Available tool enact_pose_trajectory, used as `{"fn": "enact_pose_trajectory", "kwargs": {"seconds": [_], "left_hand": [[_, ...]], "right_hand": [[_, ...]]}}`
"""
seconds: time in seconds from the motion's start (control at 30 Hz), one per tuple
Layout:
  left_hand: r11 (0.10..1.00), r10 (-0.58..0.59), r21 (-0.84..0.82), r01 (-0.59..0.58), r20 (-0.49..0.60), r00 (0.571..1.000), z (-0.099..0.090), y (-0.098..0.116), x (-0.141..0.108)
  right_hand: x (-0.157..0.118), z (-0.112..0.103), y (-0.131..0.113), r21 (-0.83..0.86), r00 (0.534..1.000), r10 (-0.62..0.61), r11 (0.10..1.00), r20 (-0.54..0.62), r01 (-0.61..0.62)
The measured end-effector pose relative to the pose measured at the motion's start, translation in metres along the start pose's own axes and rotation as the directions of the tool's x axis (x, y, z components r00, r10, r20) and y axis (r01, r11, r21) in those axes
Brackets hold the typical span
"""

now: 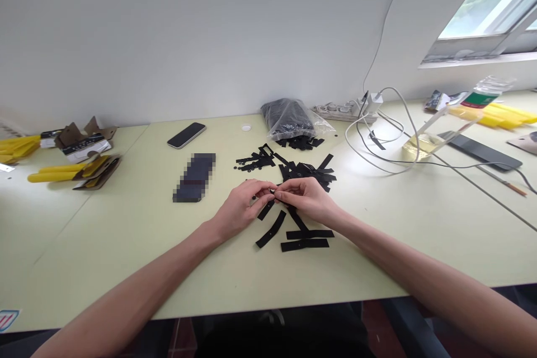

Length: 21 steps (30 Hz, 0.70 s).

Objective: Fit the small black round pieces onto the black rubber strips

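Note:
My left hand (243, 205) and my right hand (309, 199) meet over the middle of the table, fingertips pinched together. Between them is a small black piece (272, 192), mostly covered by the fingers. Black strips lie just below the hands: a bent one (271, 230), two nearly parallel ones (309, 234) (305, 245), and others partly under the fingers. Behind my right hand is a heap of black strips (308, 172). Beyond my left hand, small black rings and pieces (255, 161) are scattered.
A clear bag of black parts (289, 116) rests by the wall. To the left are a phone (187, 135), a pixelated dark object (195, 178) and yellow-handled tools (62, 172). On the right, white cables (413, 123) loop near a clear container (428, 140) and a power strip (335, 109).

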<state>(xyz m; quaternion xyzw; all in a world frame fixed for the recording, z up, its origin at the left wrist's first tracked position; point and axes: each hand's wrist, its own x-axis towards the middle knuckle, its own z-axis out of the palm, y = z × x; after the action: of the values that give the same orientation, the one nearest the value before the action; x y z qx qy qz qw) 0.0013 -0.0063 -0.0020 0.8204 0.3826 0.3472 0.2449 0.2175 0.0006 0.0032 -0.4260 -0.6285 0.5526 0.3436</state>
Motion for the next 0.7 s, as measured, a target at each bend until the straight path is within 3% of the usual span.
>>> {"fn": "enact_pose_trajectory", "kwargs": {"seconds": [0.13, 0.4, 0.7], "left_hand": [[1.000, -0.027, 0.007, 0.027, -0.003, 1.000, -0.0006, 0.0004, -0.0003], [0.997, -0.045, -0.068, 0.045, 0.006, 0.999, -0.0030, -0.0006, 0.0012], [0.970, -0.193, -0.145, 0.197, 0.039, 0.980, -0.0073, 0.0079, 0.0038]], "right_hand": [[-0.0009, -0.0017, -0.0029, 0.074, 0.999, 0.017, 0.997, 0.045, -0.020], [-0.0012, -0.0009, -0.0028, 0.125, 1.000, 0.018, 0.992, 0.023, -0.021], [-0.0010, -0.0047, -0.0051, 0.031, 0.997, -0.015, 0.999, 0.078, 0.013]]}}
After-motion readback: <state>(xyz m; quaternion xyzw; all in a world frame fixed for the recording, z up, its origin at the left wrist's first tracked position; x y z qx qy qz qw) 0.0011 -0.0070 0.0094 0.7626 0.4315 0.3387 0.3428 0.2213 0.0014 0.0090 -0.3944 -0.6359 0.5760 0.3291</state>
